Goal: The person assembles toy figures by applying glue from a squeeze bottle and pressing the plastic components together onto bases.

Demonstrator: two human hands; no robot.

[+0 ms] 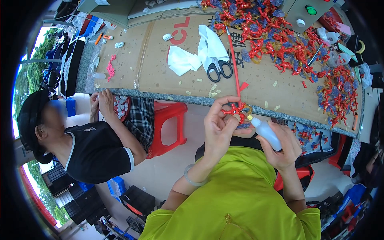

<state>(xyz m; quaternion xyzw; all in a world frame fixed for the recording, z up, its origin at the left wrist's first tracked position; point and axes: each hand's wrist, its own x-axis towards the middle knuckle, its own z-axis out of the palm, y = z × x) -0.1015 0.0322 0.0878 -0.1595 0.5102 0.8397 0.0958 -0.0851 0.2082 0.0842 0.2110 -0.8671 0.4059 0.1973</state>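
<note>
My left hand [219, 127] pinches a small red plastic figure [236, 111] between thumb and fingers, just off the table's front edge. My right hand [283, 147] is wrapped round a translucent white squeeze bottle [267, 134], whose yellowish tip points at the figure. Whether the tip touches it, I cannot tell. Beyond the figure, a thin red stick [235, 64] lies on the cardboard. Black-handled scissors [219, 72] rest left of the stick, partly over crumpled white cloth or paper [214, 46].
A big pile of red figures with purple and yellow parts [276, 40] covers the back right; another heap [338, 94] lies at the right edge. On the left, a co-worker [96, 144] sits with both hands at the table edge, beside a red stool [170, 124]. Pink bits [111, 68] lie far left.
</note>
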